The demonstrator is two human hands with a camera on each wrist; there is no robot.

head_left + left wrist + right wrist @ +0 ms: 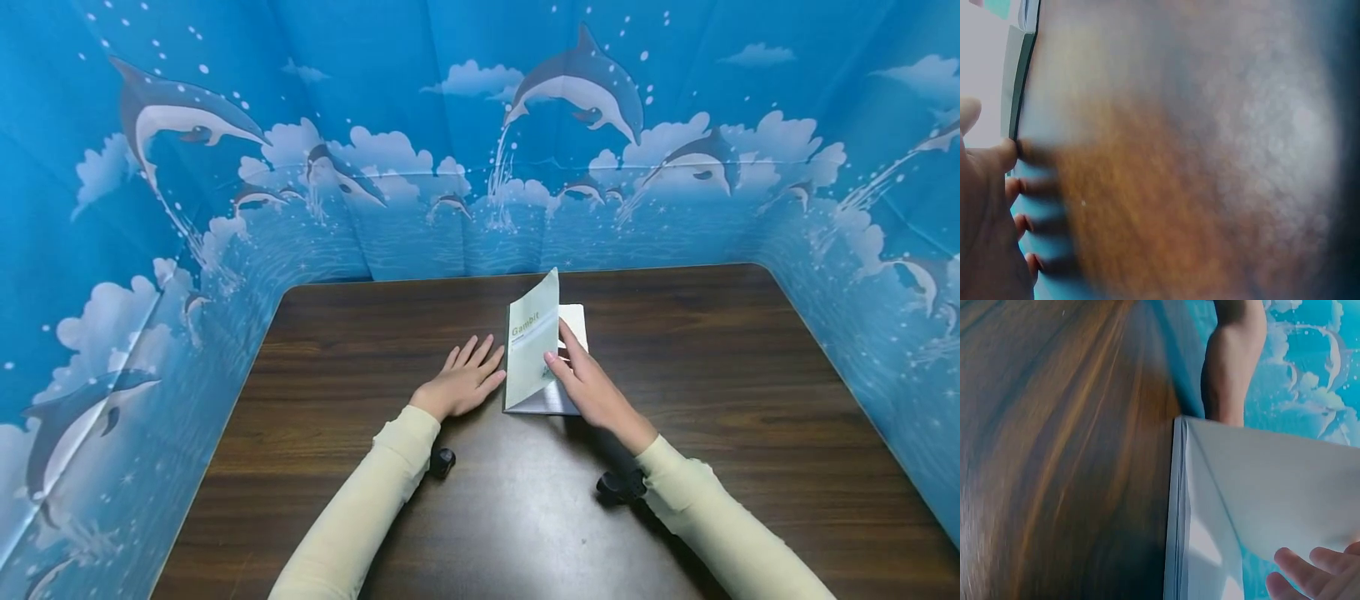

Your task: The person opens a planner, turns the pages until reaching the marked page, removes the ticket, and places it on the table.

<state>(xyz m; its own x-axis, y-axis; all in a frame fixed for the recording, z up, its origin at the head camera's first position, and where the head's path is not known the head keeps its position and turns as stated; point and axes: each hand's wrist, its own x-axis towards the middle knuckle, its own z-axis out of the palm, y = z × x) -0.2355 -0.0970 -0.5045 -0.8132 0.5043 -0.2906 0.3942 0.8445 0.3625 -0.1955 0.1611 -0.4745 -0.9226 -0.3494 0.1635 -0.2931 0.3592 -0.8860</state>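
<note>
A notebook [532, 342] with a pale green cover marked "Gambit" lies on the dark wooden table, its front cover raised at an angle. White inner pages [573, 321] show beneath it. My right hand [592, 392] holds the cover by its free edge, thumb on the outside and fingers behind. In the right wrist view, those fingers [1316, 575] appear beside the inner face of the cover [1285, 481]. My left hand [465, 383] rests on the table with fingers straight and spread. Its thumb is at the notebook's spine [1019, 87]; whether it presses there I cannot tell.
The brown wooden table [337, 350] extends around the notebook on all sides. A blue curtain [420, 233] printed with dolphins and clouds stands along the table's back and both sides. Small black devices [442, 462] sit at both wrists, near the cream sleeves [360, 508].
</note>
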